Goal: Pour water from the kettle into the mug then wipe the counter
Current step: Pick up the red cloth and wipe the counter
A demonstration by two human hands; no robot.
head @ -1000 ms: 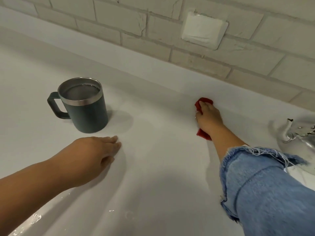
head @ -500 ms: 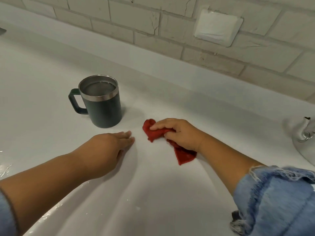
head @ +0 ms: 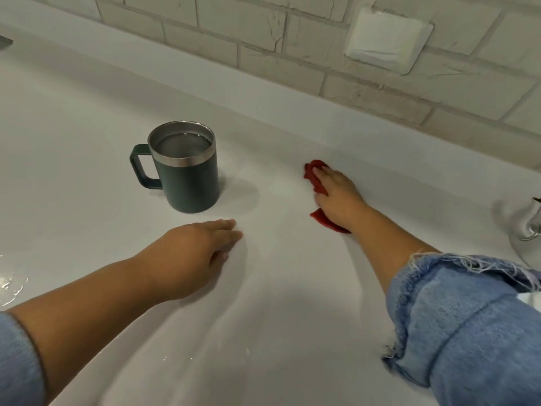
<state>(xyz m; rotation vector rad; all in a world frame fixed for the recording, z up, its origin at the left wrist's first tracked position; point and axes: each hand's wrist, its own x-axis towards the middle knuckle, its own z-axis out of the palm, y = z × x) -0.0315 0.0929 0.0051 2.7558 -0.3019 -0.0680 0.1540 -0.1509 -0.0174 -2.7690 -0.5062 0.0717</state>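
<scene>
Near edge: wet patches shining on the white counter point(head: 292, 303) at lower left, not yet wiped.
Left hand point(head: 193, 253): flat, fingers together and stretched, palm down on the counter, holding nothing; just in front of the mug, not touching it.
Mug point(head: 187, 168): dark green, steel rim, upright, water visible inside; handle pointing left. Probably heavy enough when full, rigid, maybe slippery if wet; best taken by the handle and kept level.
Right hand point(head: 336, 194): pressing down on the red cloth point(head: 317, 183), fingers spread over it, to the right of the mug and well apart from it.
Red cloth: soft, crumpled, light; likely to bunch under the palm, so better pressed flat than pinched.
Kettle point(head: 527, 221): metal, at the far right edge, only partly visible.
Far: pale brick wall behind.
</scene>
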